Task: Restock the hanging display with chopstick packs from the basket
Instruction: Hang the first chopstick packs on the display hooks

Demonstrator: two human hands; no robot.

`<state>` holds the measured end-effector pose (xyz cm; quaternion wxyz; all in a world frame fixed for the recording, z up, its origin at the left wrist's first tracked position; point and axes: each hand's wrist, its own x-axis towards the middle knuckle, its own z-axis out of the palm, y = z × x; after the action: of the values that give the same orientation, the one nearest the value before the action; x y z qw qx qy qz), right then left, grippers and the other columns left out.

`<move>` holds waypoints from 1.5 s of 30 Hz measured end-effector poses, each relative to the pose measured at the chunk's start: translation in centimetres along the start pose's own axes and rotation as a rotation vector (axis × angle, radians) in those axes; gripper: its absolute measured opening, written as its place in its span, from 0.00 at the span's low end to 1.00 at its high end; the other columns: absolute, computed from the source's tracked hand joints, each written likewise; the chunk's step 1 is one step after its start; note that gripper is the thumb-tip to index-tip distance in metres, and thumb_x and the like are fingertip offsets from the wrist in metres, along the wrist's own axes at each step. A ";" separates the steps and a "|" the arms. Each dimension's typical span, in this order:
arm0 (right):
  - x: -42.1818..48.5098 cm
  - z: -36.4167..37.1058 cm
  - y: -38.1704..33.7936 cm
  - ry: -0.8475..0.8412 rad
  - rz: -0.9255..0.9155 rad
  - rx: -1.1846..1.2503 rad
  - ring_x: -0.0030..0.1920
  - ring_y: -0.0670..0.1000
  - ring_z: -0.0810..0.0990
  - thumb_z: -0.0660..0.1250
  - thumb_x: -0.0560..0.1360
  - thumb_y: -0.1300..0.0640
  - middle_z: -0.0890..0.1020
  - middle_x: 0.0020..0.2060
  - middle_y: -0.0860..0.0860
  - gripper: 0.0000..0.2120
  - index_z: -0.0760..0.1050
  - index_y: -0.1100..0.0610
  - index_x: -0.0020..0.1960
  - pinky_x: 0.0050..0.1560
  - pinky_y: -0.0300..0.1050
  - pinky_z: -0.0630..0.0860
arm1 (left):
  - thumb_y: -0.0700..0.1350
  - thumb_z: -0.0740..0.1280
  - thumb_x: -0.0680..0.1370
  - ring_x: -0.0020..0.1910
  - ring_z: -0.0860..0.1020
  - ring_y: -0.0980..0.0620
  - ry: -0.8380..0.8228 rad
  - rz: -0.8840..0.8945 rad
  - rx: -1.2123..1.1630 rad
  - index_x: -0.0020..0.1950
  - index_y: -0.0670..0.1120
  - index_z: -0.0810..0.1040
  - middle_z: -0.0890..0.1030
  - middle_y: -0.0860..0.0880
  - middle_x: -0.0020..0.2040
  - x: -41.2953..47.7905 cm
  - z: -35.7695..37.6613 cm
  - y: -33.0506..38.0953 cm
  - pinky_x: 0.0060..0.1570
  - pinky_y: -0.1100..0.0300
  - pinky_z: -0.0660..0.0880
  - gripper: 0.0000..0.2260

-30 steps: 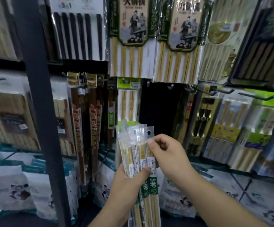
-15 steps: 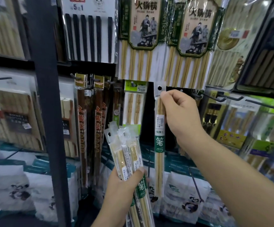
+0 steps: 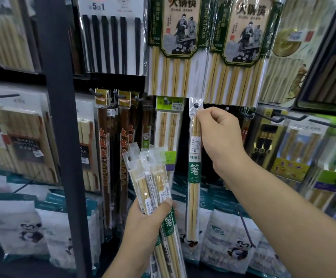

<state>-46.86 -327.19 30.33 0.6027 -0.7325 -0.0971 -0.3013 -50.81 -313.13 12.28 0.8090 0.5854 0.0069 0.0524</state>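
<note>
Two hands: right hand (image 3: 221, 137) pinches single pack (image 3: 193, 177); left hand (image 3: 149, 219) grips spare packs (image 3: 147, 177); green-header pack (image 3: 169, 125) hangs alongside.

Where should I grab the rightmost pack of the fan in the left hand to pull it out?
Best pinch the rightmost pack by its clear top flap, coming from above and the right. The tops fan apart above the left hand, whose thumb clamps the middles; that side is open. The right hand holds a single pack.
</note>
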 end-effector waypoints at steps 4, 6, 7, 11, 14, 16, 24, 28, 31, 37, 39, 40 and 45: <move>0.4 0.2 0.7 0.026 -0.003 -0.041 0.30 0.47 0.65 0.63 0.81 0.57 0.68 0.28 0.50 0.16 0.70 0.68 0.39 0.29 0.37 0.66 | 0.43 0.76 0.76 0.39 0.86 0.57 -0.023 0.013 0.007 0.54 0.52 0.81 0.88 0.53 0.43 0.0 -0.3 0.2 0.30 0.72 0.77 0.10; 0.6 0.4 1.5 0.037 0.009 -0.071 0.30 0.47 0.65 0.63 0.81 0.56 0.67 0.28 0.50 0.17 0.71 0.68 0.41 0.29 0.37 0.65 | 0.44 0.76 0.76 0.40 0.86 0.59 -0.030 0.020 0.012 0.55 0.53 0.81 0.88 0.55 0.44 -0.1 -0.3 0.5 0.32 0.73 0.77 0.10; 0.8 0.4 1.9 0.044 0.016 -0.085 0.30 0.47 0.66 0.63 0.82 0.54 0.68 0.29 0.49 0.17 0.73 0.68 0.42 0.29 0.37 0.66 | 0.45 0.76 0.76 0.41 0.86 0.60 -0.036 0.025 0.019 0.55 0.54 0.81 0.88 0.56 0.45 -0.1 -0.2 0.6 0.34 0.72 0.77 0.10; 1.4 0.6 3.3 0.049 0.026 -0.160 0.33 0.45 0.74 0.62 0.84 0.48 0.75 0.28 0.41 0.17 0.81 0.55 0.41 0.41 0.46 0.78 | 0.48 0.78 0.74 0.44 0.85 0.61 -0.019 0.031 0.034 0.55 0.57 0.81 0.88 0.57 0.48 -0.1 -0.2 0.6 0.44 0.64 0.76 0.12; 1.5 0.7 3.7 0.042 0.037 -0.170 0.39 0.45 0.80 0.63 0.84 0.47 0.81 0.33 0.39 0.15 0.82 0.50 0.44 0.49 0.53 0.81 | 0.46 0.77 0.76 0.45 0.87 0.54 -0.041 0.019 0.023 0.58 0.53 0.81 0.88 0.51 0.48 0.0 -0.1 0.5 0.42 0.62 0.80 0.12; 1.3 0.6 4.0 0.063 0.076 -0.143 0.46 0.47 0.83 0.64 0.83 0.47 0.84 0.41 0.44 0.11 0.81 0.50 0.48 0.51 0.52 0.82 | 0.45 0.76 0.76 0.45 0.88 0.50 -0.045 0.002 -0.003 0.58 0.51 0.81 0.88 0.48 0.48 0.0 -0.1 0.6 0.40 0.61 0.82 0.12; -5.1 -0.2 5.3 -0.204 0.132 -0.176 0.41 0.44 0.82 0.71 0.78 0.49 0.84 0.40 0.48 0.04 0.81 0.47 0.46 0.38 0.35 0.79 | 0.45 0.77 0.75 0.49 0.87 0.42 -0.103 -0.010 -0.040 0.55 0.50 0.84 0.88 0.44 0.50 -0.1 0.5 1.0 0.50 0.46 0.83 0.10; -7.0 0.4 5.9 -0.317 0.147 -0.149 0.40 0.44 0.82 0.76 0.75 0.51 0.83 0.40 0.49 0.07 0.81 0.51 0.47 0.43 0.37 0.80 | 0.49 0.79 0.70 0.51 0.87 0.44 -0.136 0.021 -0.007 0.51 0.56 0.86 0.88 0.45 0.50 -0.3 1.0 1.2 0.54 0.46 0.82 0.11; -7.1 0.3 6.0 -0.280 0.195 -0.073 0.41 0.48 0.83 0.78 0.73 0.51 0.84 0.41 0.52 0.09 0.81 0.54 0.47 0.40 0.38 0.80 | 0.49 0.78 0.70 0.51 0.87 0.45 -0.132 0.029 0.006 0.52 0.56 0.86 0.88 0.46 0.51 -0.3 1.1 0.9 0.56 0.44 0.82 0.12; -7.0 0.6 6.2 -0.272 0.223 -0.038 0.42 0.55 0.85 0.81 0.70 0.52 0.84 0.41 0.58 0.11 0.81 0.55 0.45 0.40 0.40 0.82 | 0.51 0.83 0.68 0.52 0.86 0.45 -0.131 0.041 0.028 0.57 0.51 0.84 0.88 0.47 0.52 -0.2 1.2 1.0 0.58 0.43 0.81 0.20; -6.9 0.5 6.3 -0.276 0.229 -0.041 0.41 0.53 0.84 0.80 0.71 0.52 0.84 0.41 0.57 0.10 0.82 0.55 0.45 0.39 0.39 0.80 | 0.52 0.81 0.66 0.51 0.87 0.45 -0.136 0.034 0.007 0.53 0.53 0.85 0.88 0.46 0.50 -0.2 1.0 0.9 0.53 0.48 0.83 0.17; -6.8 0.5 6.3 -0.273 0.218 -0.047 0.40 0.52 0.83 0.79 0.72 0.52 0.84 0.41 0.57 0.09 0.82 0.55 0.45 0.39 0.38 0.79 | 0.52 0.80 0.66 0.50 0.87 0.44 -0.139 0.023 -0.010 0.52 0.54 0.86 0.88 0.46 0.50 -0.2 1.0 0.8 0.51 0.50 0.84 0.16; -6.4 -0.1 5.8 -0.195 0.150 -0.049 0.40 0.49 0.80 0.76 0.76 0.56 0.82 0.42 0.55 0.05 0.80 0.53 0.48 0.44 0.41 0.81 | 0.51 0.78 0.65 0.50 0.87 0.43 -0.123 -0.064 -0.101 0.54 0.50 0.86 0.88 0.44 0.51 0.1 0.9 0.7 0.48 0.48 0.83 0.18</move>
<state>-49.13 -327.33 21.99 0.5932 -0.7779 -0.0929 -0.1851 -50.73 -313.77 13.23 0.8376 0.5456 -0.0266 -0.0092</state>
